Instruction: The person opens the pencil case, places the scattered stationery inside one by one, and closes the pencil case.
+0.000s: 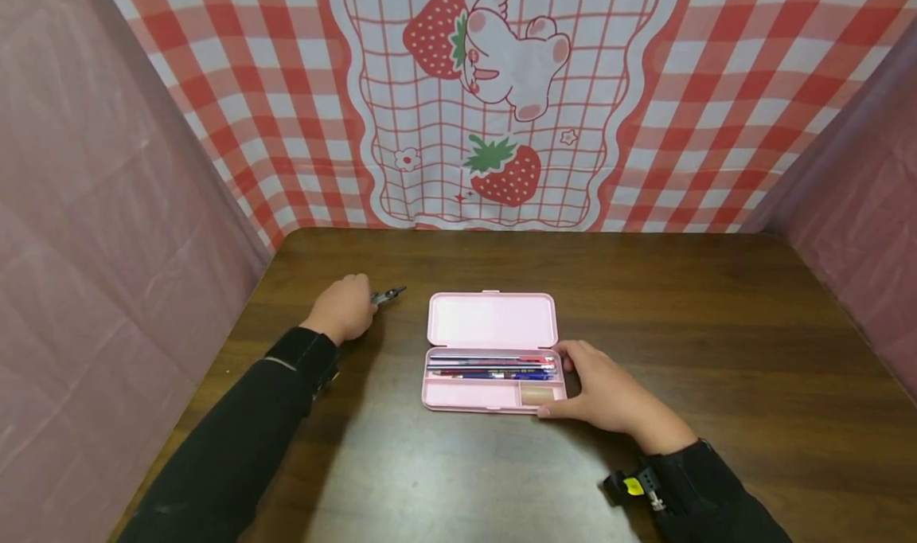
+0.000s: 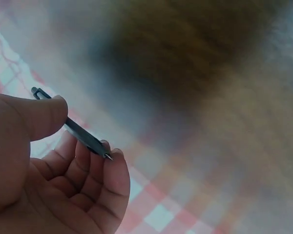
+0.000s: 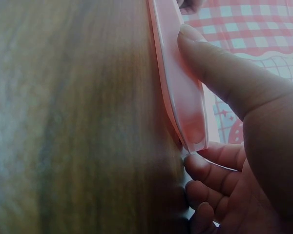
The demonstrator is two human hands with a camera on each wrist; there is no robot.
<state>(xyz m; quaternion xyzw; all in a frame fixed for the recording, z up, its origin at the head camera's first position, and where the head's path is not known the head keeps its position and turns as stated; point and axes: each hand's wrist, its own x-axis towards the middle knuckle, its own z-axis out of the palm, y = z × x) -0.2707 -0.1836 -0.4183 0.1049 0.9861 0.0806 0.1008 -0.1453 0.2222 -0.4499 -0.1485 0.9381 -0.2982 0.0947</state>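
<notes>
My left hand point(image 1: 344, 308) is at the left of the table, pinching a dark grey click pen point(image 2: 83, 134) between thumb and fingers. In the left wrist view the pen's metal tip lies by a fingertip. An open pink pencil case point(image 1: 469, 394) lies at the middle of the table, its lid point(image 1: 492, 320) folded back. My right hand point(image 1: 598, 388) grips the right end of the case, thumb at the front edge and fingers round the far corner. Several pens and pencils point(image 1: 494, 368) fill the long compartment. A tan block point(image 1: 536, 396) sits in the small front right one.
The brown wooden table point(image 1: 680, 312) extends to both sides of the case. Behind it hangs a red and white checked cloth point(image 1: 286, 89) with strawberries. Pink cloth point(image 1: 129, 208) hangs at the left and right sides.
</notes>
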